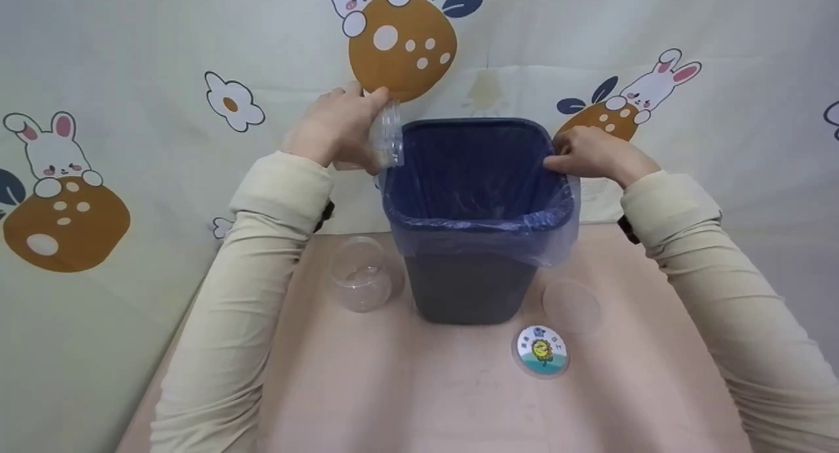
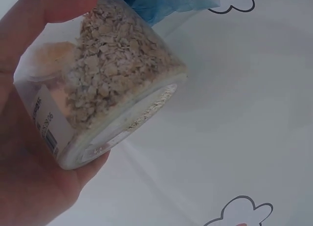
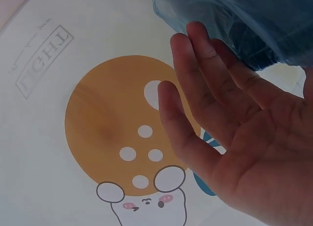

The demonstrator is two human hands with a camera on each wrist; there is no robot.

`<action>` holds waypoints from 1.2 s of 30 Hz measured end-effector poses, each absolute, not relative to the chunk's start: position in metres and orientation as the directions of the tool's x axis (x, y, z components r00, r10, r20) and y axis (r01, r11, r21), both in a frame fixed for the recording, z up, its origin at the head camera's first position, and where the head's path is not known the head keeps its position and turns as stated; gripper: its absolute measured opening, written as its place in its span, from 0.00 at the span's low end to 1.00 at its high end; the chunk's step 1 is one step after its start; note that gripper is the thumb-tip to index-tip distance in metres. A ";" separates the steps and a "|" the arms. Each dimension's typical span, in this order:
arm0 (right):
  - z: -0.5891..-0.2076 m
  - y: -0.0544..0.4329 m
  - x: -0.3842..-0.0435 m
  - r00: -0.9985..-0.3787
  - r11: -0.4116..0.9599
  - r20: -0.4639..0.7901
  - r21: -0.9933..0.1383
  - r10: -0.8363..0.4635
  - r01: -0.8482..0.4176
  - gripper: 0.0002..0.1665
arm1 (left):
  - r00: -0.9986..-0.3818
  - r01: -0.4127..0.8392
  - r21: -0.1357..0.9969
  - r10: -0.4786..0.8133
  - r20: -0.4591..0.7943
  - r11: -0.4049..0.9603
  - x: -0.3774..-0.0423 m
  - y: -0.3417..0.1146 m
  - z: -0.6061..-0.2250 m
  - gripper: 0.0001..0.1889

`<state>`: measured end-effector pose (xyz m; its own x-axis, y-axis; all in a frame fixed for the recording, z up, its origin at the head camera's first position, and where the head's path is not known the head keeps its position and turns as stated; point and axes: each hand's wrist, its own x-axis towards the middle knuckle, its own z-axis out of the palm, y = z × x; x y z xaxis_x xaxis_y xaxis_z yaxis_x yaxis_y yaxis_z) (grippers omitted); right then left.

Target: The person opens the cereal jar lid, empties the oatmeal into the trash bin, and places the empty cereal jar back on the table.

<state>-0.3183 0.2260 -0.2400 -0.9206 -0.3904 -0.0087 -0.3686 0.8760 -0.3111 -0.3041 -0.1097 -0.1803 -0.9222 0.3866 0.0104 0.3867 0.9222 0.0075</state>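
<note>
My left hand (image 1: 344,125) grips a clear plastic jar (image 1: 391,135) of oat flakes (image 2: 117,59), tipped sideways with its open end towards the bin. The left wrist view shows the jar's base and a printed label (image 2: 51,123). A dark trash can (image 1: 468,286), lined with a thin bluish bag (image 1: 557,236), stands upright at the table's back. My right hand (image 1: 593,155) holds the can's right rim, thumb over the edge. In the right wrist view its fingers (image 3: 220,79) lie along the outside, by the bag; the thumb is mostly hidden.
A clear empty plastic jar (image 1: 360,286) stands left of the can. On the right, a clear round lid (image 1: 571,307) and a lid with a flower picture (image 1: 542,350) lie on the pinkish table (image 1: 419,400). A printed cloth (image 1: 164,46) hangs behind.
</note>
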 end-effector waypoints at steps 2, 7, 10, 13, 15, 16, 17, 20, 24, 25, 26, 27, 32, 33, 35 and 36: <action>-0.239 0.226 -0.319 -0.919 0.878 -0.016 -0.303 -0.393 -0.370 0.19 | -0.922 0.387 -0.002 0.387 0.007 0.922 -0.304 -0.109 -0.180 0.46; -0.236 0.227 -0.320 -0.919 0.885 -0.043 -0.293 -0.391 -0.363 0.22 | -0.919 0.395 -0.016 0.395 -0.001 0.919 -0.303 -0.107 -0.178 0.45; -0.236 0.228 -0.320 -0.922 0.885 -0.049 -0.307 -0.383 -0.351 0.23 | -0.916 0.400 -0.022 0.400 -0.004 0.916 -0.303 -0.105 -0.177 0.45; -0.236 0.229 -0.320 -0.924 0.882 -0.041 -0.316 -0.380 -0.349 0.23 | -0.915 0.404 -0.034 0.404 -0.010 0.914 -0.302 -0.103 -0.175 0.45; -0.236 0.230 -0.321 -0.923 0.881 -0.034 -0.315 -0.383 -0.353 0.23 | -0.912 0.410 -0.048 0.410 -0.013 0.911 -0.302 -0.102 -0.174 0.45; -0.236 0.230 -0.321 -0.923 0.880 -0.028 -0.311 -0.385 -0.358 0.22 | -0.911 0.412 -0.054 0.412 -0.015 0.910 -0.302 -0.101 -0.173 0.45; -0.236 0.229 -0.321 -0.921 0.879 -0.025 -0.311 -0.388 -0.362 0.22 | -0.911 0.412 -0.059 0.411 -0.017 0.909 -0.302 -0.101 -0.173 0.45; -0.236 0.229 -0.321 -0.920 0.877 -0.013 -0.305 -0.392 -0.370 0.20 | -0.910 0.415 -0.079 0.414 -0.022 0.906 -0.302 -0.100 -0.172 0.45; -0.237 0.228 -0.320 -0.921 0.877 -0.001 -0.304 -0.390 -0.371 0.18 | -0.907 0.420 -0.100 0.419 -0.031 0.902 -0.303 -0.100 -0.171 0.45; -0.237 0.228 -0.320 -0.921 0.878 0.001 -0.303 -0.390 -0.372 0.18 | -0.906 0.423 -0.106 0.422 -0.032 0.900 -0.304 -0.099 -0.171 0.44; -0.237 0.227 -0.320 -0.921 0.878 -0.002 -0.305 -0.389 -0.370 0.18 | -0.906 0.423 -0.110 0.422 -0.035 0.900 -0.304 -0.099 -0.171 0.44; -0.237 0.227 -0.320 -0.921 0.878 -0.005 -0.305 -0.389 -0.369 0.19 | -0.906 0.423 -0.115 0.422 -0.037 0.899 -0.304 -0.099 -0.171 0.44; -0.239 0.225 -0.319 -0.923 0.877 -0.007 -0.316 -0.384 -0.363 0.19 | -0.907 0.420 -0.134 0.418 -0.047 0.897 -0.303 -0.096 -0.171 0.44; -0.239 0.225 -0.320 -0.923 0.876 -0.006 -0.318 -0.384 -0.363 0.19 | -0.907 0.421 -0.137 0.418 -0.049 0.897 -0.303 -0.095 -0.172 0.44; -0.240 0.225 -0.320 -0.922 0.874 -0.008 -0.323 -0.386 -0.363 0.20 | -0.907 0.422 -0.136 0.418 -0.055 0.897 -0.303 -0.094 -0.172 0.44; -0.240 0.225 -0.320 -0.923 0.874 -0.010 -0.326 -0.385 -0.361 0.20 | -0.906 0.423 -0.136 0.419 -0.056 0.896 -0.303 -0.094 -0.172 0.44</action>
